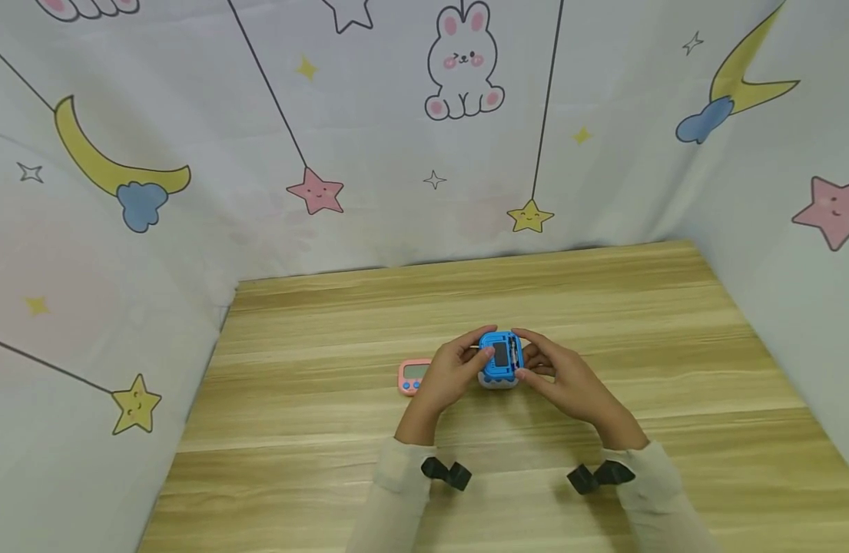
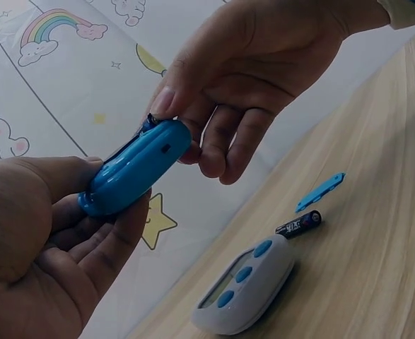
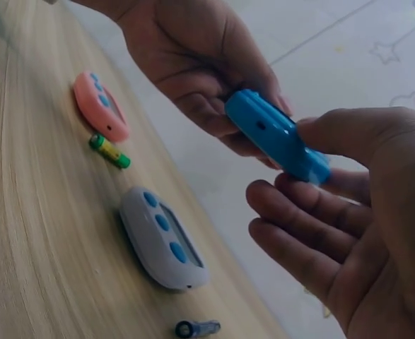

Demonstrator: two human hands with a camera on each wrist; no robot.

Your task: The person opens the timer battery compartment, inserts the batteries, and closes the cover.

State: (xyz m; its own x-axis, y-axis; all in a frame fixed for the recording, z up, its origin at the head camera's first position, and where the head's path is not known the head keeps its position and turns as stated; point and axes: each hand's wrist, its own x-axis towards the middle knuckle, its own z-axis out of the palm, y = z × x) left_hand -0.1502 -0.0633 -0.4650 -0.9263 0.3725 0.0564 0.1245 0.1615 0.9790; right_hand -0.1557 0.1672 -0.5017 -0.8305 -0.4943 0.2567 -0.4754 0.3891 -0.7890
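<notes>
Both hands hold a blue digital timer (image 1: 491,367) above the table, its back turned up and a long battery slot exposed along the right side. My left hand (image 1: 452,371) grips its left edge, thumb on the back and fingers beneath. At the opposite edge, my right hand (image 1: 569,382) pinches the timer between thumb and fingers, the thumb (image 2: 165,102) next to the slot. Something dark and metallic, apparently a battery (image 1: 514,352), lies in that slot. Below the held timer sits a white timer (image 3: 158,236) with blue buttons, mostly hidden in the head view.
A pink timer (image 1: 416,372) lies left of the hands, partly covered by the left one. On the wooden table (image 1: 293,438) are a green-yellow battery (image 3: 110,151), a dark battery (image 2: 299,224) and a slim blue battery cover (image 2: 321,191). Printed white cloth (image 1: 396,153) surrounds the table.
</notes>
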